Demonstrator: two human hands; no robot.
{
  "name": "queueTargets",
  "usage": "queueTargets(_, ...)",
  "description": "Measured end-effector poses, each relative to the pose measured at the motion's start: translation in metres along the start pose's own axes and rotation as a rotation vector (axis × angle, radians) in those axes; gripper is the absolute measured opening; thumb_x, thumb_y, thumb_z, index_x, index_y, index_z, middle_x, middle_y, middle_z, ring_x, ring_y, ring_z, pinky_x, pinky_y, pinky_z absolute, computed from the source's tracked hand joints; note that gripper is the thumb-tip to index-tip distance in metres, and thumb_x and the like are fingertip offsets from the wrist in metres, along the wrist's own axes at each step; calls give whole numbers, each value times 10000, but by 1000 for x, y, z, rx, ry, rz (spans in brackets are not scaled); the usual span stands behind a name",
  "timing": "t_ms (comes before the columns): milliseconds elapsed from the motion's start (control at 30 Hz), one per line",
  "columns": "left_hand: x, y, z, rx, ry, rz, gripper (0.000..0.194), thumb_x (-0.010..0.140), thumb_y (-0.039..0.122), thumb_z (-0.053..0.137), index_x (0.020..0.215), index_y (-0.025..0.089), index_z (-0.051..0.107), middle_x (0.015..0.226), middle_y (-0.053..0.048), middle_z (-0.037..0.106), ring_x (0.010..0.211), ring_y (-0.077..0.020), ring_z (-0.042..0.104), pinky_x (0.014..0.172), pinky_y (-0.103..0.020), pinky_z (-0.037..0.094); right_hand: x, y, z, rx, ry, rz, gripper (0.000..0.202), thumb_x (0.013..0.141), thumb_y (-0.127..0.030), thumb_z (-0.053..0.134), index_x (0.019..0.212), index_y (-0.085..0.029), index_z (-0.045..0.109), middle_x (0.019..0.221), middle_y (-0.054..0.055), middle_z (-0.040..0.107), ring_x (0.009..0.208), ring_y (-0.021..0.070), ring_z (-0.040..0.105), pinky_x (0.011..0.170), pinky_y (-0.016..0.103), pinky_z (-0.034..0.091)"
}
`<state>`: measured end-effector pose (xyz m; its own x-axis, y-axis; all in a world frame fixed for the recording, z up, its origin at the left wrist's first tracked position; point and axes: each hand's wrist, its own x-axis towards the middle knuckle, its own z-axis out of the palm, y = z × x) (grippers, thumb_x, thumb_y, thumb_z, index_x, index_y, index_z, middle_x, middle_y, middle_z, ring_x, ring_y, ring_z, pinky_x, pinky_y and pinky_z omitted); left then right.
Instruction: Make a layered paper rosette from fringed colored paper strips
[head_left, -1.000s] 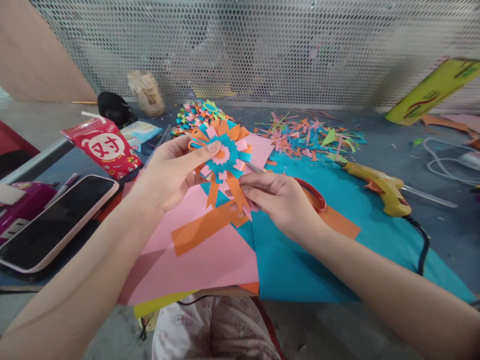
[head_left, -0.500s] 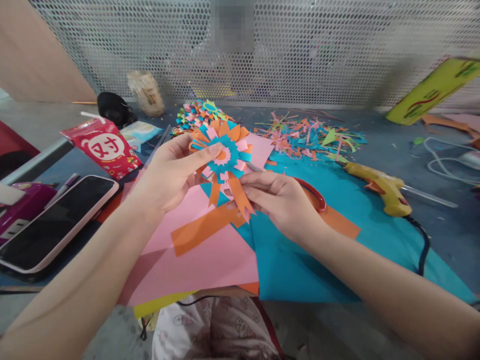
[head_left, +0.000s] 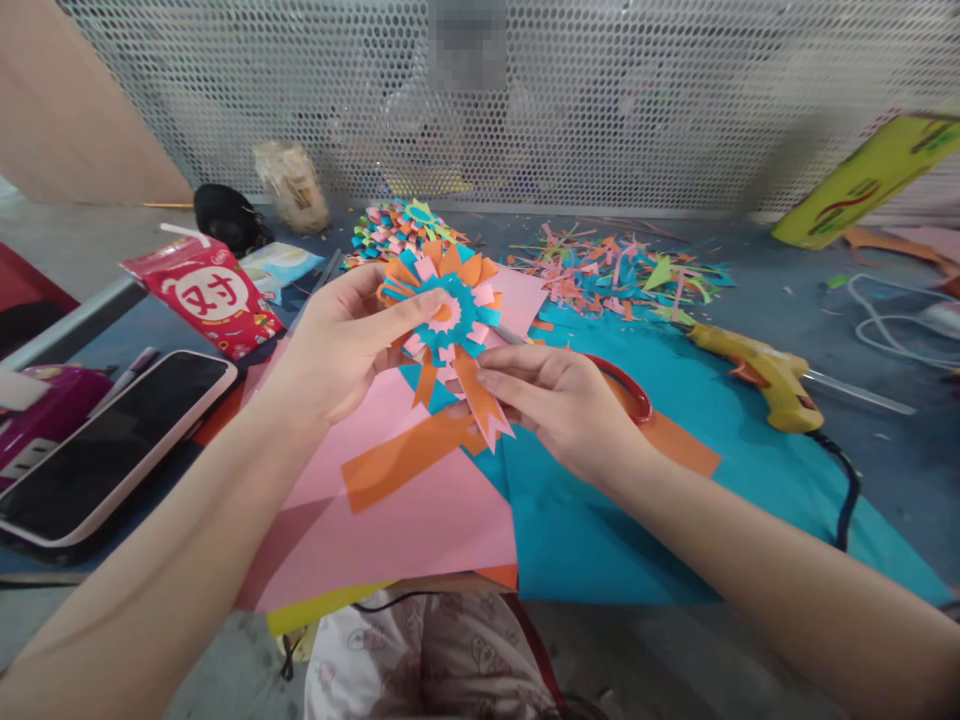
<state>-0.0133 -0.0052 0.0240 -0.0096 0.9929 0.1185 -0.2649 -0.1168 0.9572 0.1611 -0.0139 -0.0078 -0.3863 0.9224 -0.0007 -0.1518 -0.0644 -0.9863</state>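
Observation:
A paper rosette (head_left: 466, 312) in orange, blue and pink is held above the sheets, its front turned towards me. My left hand (head_left: 352, 335) grips it from the left, thumb pressed on the orange and pink centre. Two notched ribbon tails hang below; my right hand (head_left: 547, 395) pinches the right-hand orange tail (head_left: 472, 380), which has a pink layer showing at its end. Scissors with a red handle (head_left: 637, 395) show behind my right hand, a blade tip above its fingers; whether that hand touches them I cannot tell.
Pink paper (head_left: 390, 540), blue paper (head_left: 622, 540) and an orange strip (head_left: 397, 465) lie beneath. A yellow glue gun (head_left: 757, 370) is at right, paper scraps (head_left: 622, 270) and finished paper flowers (head_left: 397, 228) behind. Leftward are a phone (head_left: 120, 440) and a red snack bag (head_left: 206, 295).
The right ribbon tail has shifted slightly, and more of its pink layer shows at the notched end. Both hands keep nearly the same place on the rosette.

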Motion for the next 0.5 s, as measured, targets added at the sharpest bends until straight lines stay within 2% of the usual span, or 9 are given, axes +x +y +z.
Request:
queueTargets(167,0,-1,0,10,-14,10,145,665,163,748,745,153,628,665,23,609,535,-70,513,492,-215,420,0,1,0,3,20,36,208,646,-308,766,806,-199,690,748,14,722,690,180,703,675,325,558)
queueTargets(267,1,-2,-1,5,-20,13,152,668,159,749,761,150,629,681,16,623,547,-77,536,488,-217,435,0,1,-1,24,11,31,189,648,-290,763,798,-201,689,778,19,733,765,199,716,703,328,565)
queueTargets(500,0,-2,-2,-43,-53,-4,173,673,155,745,788,166,616,693,32,658,566,-79,593,504,-202,495,0,2,-1,-4,1,-4,164,666,-265,745,797,-196,675,778,11,736,797,206,723,704,310,566)
